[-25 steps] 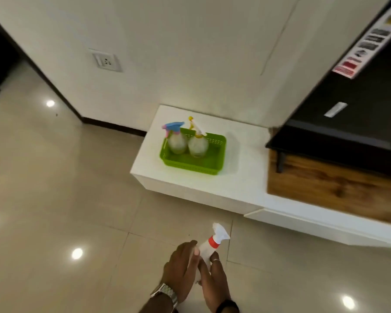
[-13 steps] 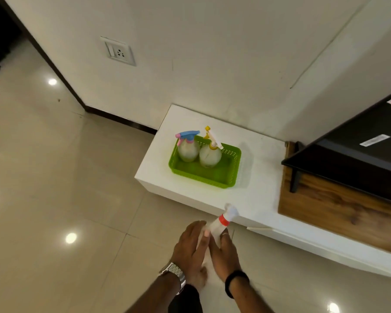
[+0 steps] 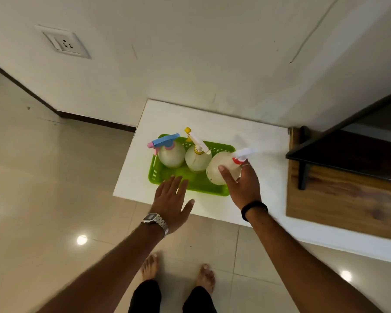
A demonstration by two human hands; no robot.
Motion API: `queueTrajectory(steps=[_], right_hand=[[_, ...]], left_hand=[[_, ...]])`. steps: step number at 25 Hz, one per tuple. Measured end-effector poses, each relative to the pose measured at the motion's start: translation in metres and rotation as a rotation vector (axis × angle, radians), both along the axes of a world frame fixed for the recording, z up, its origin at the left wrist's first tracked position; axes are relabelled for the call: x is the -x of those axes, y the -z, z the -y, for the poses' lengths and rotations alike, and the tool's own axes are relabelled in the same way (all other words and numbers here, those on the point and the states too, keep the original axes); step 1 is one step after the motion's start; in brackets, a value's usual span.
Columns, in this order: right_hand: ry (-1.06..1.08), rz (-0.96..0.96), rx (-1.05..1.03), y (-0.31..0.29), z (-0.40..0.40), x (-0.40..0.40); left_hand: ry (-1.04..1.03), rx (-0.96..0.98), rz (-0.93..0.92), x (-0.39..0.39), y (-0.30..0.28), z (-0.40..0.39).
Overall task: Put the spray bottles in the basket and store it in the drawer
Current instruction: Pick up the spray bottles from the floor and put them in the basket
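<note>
A green plastic basket (image 3: 154, 175) sits on a low white cabinet top (image 3: 253, 136). Two spray bottles stand inside it: one with a blue and pink trigger (image 3: 171, 154) at the left, one with a white and yellow trigger (image 3: 198, 159) in the middle. My right hand (image 3: 244, 186) grips a third spray bottle with a white trigger and red collar (image 3: 221, 170), held over the basket's right end. My left hand (image 3: 171, 201) hovers flat, fingers spread, just over the basket's near rim, holding nothing.
A wooden panel (image 3: 345, 199) and a dark shelf (image 3: 348, 152) stand to the right on the cabinet. The white wall behind carries a power socket (image 3: 64, 42). Glossy beige floor tiles (image 3: 43, 177) spread to the left, with my bare feet (image 3: 178, 272) below.
I have stepped closer to the cabinet. The red-collared bottle went from both hands near the floor to my right hand alone over the basket. My left hand let go and opened.
</note>
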State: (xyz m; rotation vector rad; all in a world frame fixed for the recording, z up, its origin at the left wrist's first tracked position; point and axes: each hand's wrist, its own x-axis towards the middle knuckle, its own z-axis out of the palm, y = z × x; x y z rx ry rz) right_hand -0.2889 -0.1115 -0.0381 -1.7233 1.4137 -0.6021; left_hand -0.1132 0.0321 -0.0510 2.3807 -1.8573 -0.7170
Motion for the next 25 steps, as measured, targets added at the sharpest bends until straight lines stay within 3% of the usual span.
queueTrajectory(steps=[4,8,11,23,25], right_hand=[[-0.064,-0.138,0.018,0.029,-0.011,-0.004],[-0.109,-0.369,0.126,0.046,-0.021,-0.007],[-0.056,-0.485,0.067,0.059,-0.029,-0.008],[0.085,-0.424,0.044,0.044,-0.049,-0.021],[0.182,-0.400,0.030,0.039,-0.075,-0.018]], left_hand=[[0.190,0.019,0.158,-0.023,0.025,-0.015],[0.263,0.035,0.137,-0.039,0.037,-0.019],[0.321,0.060,0.119,-0.050,0.043,-0.016],[0.477,0.163,0.090,-0.076,0.044,-0.009],[0.378,0.187,0.003,-0.076,0.038,-0.039]])
